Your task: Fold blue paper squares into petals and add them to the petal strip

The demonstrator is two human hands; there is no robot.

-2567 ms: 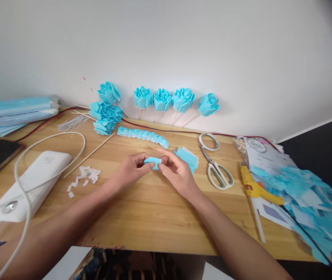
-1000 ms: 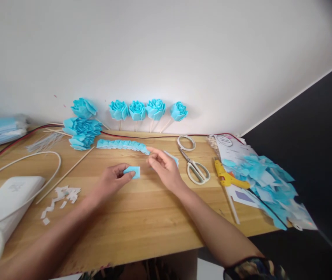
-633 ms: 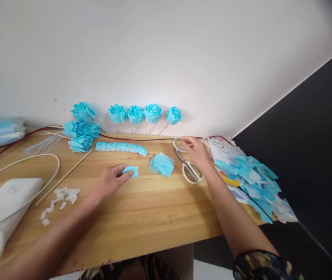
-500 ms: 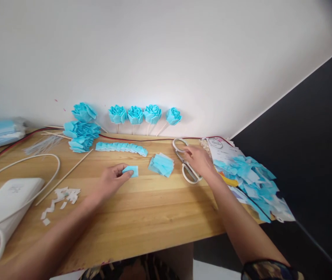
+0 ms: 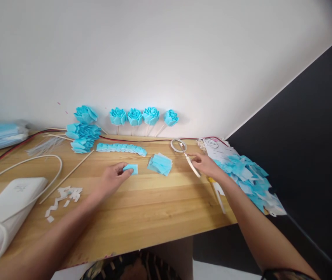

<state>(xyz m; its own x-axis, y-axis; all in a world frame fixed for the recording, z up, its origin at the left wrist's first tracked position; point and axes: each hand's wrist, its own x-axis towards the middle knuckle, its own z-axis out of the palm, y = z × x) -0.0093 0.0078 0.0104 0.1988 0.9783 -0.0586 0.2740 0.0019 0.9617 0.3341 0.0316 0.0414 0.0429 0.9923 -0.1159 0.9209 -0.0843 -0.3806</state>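
Note:
My left hand (image 5: 115, 177) pinches a small folded piece of blue fabric (image 5: 133, 169) between thumb and fingers, just above the wooden table. My right hand (image 5: 205, 164) is closed at the pair of scissors (image 5: 193, 167) with pale handles. One handle loop shows as a ring, the other is seen edge-on; the blades are mostly hidden. Between my hands lies a small stack of blue rectangles (image 5: 160, 164). Behind my left hand runs a row of folded blue pieces (image 5: 122, 148).
Blue fabric flowers (image 5: 151, 116) on sticks lean against the wall; more flowers (image 5: 83, 131) are piled left. A white device (image 5: 14, 198) with a cable, a thin stick (image 5: 67, 177) and white scraps (image 5: 63, 196) lie left. A heap of blue pieces (image 5: 247, 175) is at right.
The scissors have tilted, so one handle now shows edge-on. My right hand has shifted slightly down beside them. My left hand keeps the folded blue piece in nearly the same place.

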